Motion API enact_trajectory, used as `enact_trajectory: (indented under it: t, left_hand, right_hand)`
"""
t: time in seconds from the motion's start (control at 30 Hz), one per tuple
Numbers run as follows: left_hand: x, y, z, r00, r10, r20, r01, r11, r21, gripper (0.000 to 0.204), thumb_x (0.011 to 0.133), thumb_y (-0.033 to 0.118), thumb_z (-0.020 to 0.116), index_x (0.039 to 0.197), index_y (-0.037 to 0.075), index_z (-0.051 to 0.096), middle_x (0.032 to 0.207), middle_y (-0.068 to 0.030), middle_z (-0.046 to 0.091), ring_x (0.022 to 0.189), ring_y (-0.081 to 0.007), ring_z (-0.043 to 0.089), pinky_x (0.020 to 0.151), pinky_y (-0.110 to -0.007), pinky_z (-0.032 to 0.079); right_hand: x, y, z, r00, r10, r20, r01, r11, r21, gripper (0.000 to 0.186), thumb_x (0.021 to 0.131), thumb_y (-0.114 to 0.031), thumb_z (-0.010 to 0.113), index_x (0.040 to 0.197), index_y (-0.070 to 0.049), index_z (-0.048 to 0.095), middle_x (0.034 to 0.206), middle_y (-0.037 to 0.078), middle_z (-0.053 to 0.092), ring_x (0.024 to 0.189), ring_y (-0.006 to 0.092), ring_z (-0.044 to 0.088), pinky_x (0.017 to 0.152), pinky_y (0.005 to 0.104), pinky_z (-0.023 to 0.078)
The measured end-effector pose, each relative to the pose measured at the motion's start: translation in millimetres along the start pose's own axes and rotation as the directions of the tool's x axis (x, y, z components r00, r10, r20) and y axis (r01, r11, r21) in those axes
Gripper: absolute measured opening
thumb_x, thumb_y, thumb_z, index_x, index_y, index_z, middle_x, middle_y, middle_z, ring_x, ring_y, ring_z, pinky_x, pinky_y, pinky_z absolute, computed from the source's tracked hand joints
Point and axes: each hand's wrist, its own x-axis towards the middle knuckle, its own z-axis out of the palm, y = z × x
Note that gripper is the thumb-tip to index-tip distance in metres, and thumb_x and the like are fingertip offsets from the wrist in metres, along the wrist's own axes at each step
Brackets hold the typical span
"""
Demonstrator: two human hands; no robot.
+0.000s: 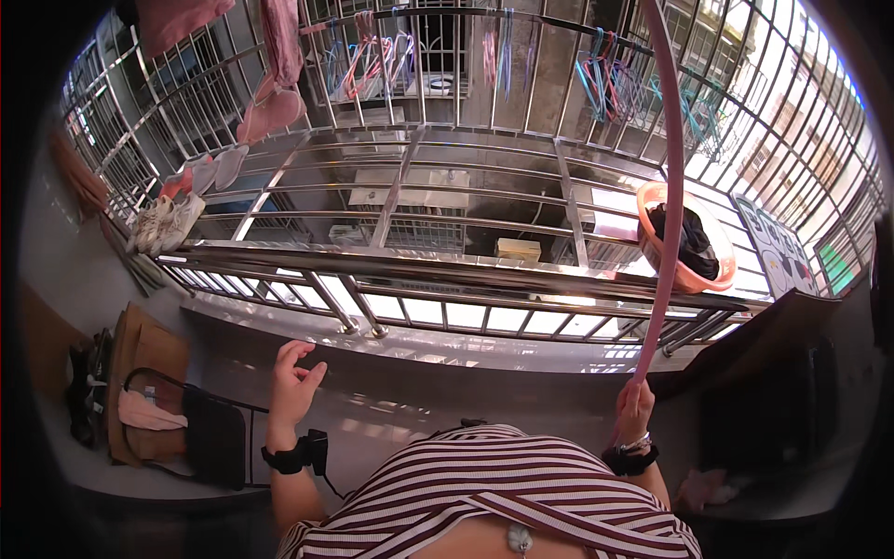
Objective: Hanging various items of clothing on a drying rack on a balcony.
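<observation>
My right hand (635, 408) is closed around the lower part of a long pink pole (670, 168). The pole rises upright past the metal railing and leaves the top of the view. My left hand (294, 384) is raised on the near side of the railing, its thumb and fingers apart and nothing in it. Beyond the railing, clothes hangers (368, 67) in several colours hang from a dark rail (466, 12). More hangers (610, 79) hang further right on it, left of the pole.
A metal railing (419, 268) crosses in front of me, with a barred cage behind it. An orange basin (724, 270) with dark cloth stands right. Pink slippers (272, 112) and pale shoes (168, 224) are left. A black folding chair (214, 433) stands beside a cardboard box (154, 340).
</observation>
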Motion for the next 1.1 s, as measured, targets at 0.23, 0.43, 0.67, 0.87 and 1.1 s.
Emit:
enact_trajectory:
  t: [0.23, 0.43, 0.67, 0.87, 1.1]
  left_hand:
    - [3.4, -28.0, -5.8, 0.998, -0.021, 0.057, 0.019, 0.999, 0.043, 0.029, 0.071, 0.01, 0.066, 0.097, 0.004, 0.056, 0.104, -0.0051, 0.048, 0.087, -0.0141, 0.049, 0.061, -0.023, 0.045]
    - [-11.1, -63.5, -32.2, 0.997, -0.069, 0.038, 0.068, 0.997, 0.021, 0.029, 0.07, 0.011, 0.067, 0.097, 0.004, 0.056, 0.103, -0.0048, 0.048, 0.087, -0.0141, 0.049, 0.061, -0.023, 0.046]
    - [-31.7, -109.5, -56.9, 0.98, -0.198, -0.018, 0.199, 0.979, 0.05, 0.028, 0.07, 0.012, 0.067, 0.095, 0.004, 0.057, 0.1, -0.0054, 0.048, 0.085, -0.0148, 0.048, 0.062, -0.023, 0.046]
    - [-32.0, -136.6, -52.7, 0.953, -0.287, -0.093, 0.297, 0.949, 0.109, 0.028, 0.069, 0.011, 0.067, 0.094, 0.003, 0.057, 0.097, -0.0061, 0.051, 0.084, -0.0157, 0.048, 0.062, -0.026, 0.046]
    - [-10.9, -126.7, -28.6, 0.858, -0.453, -0.244, 0.475, 0.879, 0.039, 0.027, 0.07, 0.008, 0.066, 0.095, 0.002, 0.056, 0.096, -0.0086, 0.051, 0.084, -0.017, 0.048, 0.068, -0.027, 0.047]
  right_hand:
    - [-43.2, 4.6, 40.1, 0.968, 0.091, 0.236, -0.023, 0.96, -0.277, 0.03, 0.086, -0.025, 0.048, 0.068, -0.003, 0.043, 0.048, 0.009, 0.042, 0.041, 0.0217, 0.045, 0.04, 0.032, 0.033]
    - [11.6, -28.2, 99.6, 0.93, 0.036, 0.366, 0.193, 0.8, -0.568, 0.026, 0.083, -0.023, 0.054, 0.071, -0.001, 0.048, 0.054, 0.018, 0.049, 0.051, 0.0373, 0.05, 0.046, 0.0423, 0.037]
    - [132.0, -56.2, 195.9, 0.854, -0.069, 0.515, 0.421, 0.673, -0.609, 0.025, 0.084, -0.03, 0.05, 0.08, -0.005, 0.051, 0.067, 0.016, 0.057, 0.065, 0.0347, 0.056, 0.055, 0.0444, 0.042]
    - [234.8, -45.5, 286.8, 0.84, -0.001, 0.542, 0.402, 0.672, -0.622, 0.036, 0.086, -0.038, 0.042, 0.081, -0.006, 0.058, 0.071, 0.019, 0.059, 0.07, 0.0365, 0.058, 0.061, 0.0465, 0.046]
    - [318.3, -12.3, 357.0, 0.813, 0.041, 0.581, 0.352, 0.76, -0.546, 0.038, 0.085, -0.041, 0.044, 0.085, -0.006, 0.061, 0.077, 0.018, 0.06, 0.076, 0.0351, 0.058, 0.067, 0.0426, 0.046]
